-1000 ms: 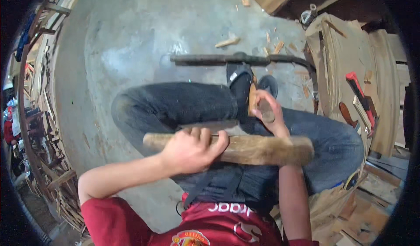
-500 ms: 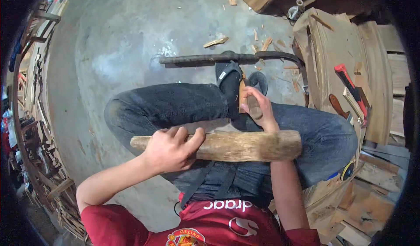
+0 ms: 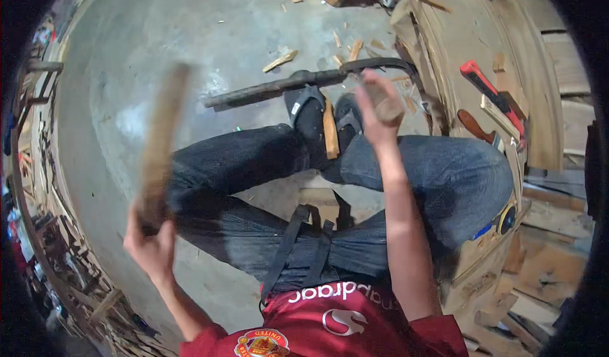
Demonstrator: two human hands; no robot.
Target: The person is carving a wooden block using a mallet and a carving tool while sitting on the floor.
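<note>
My left hand (image 3: 151, 243) is closed around one end of a thick wooden club (image 3: 162, 138), which points away from me at the left and is smeared by motion. My right hand (image 3: 379, 108) grips a wooden handle (image 3: 388, 109) with a rounded end, held above the floor beyond my right knee. What the handle belongs to is hidden by my fingers and blur. Between my sandalled feet (image 3: 309, 112) stands a slim light wood piece (image 3: 330, 130), leaning and apart from both hands.
A long dark bar (image 3: 273, 89) with a curved end lies beyond my feet, among wood chips (image 3: 280, 60). On the right, a big timber block (image 3: 472, 46) carries a red-and-black tool (image 3: 491, 93) and a brown-handled tool (image 3: 476, 126). Wood scraps (image 3: 70, 255) pile up at the left.
My left hand has swung the club from across my lap to the far left, turning it lengthwise. My right hand has moved away from the slim wood piece, up and forward, with the handle.
</note>
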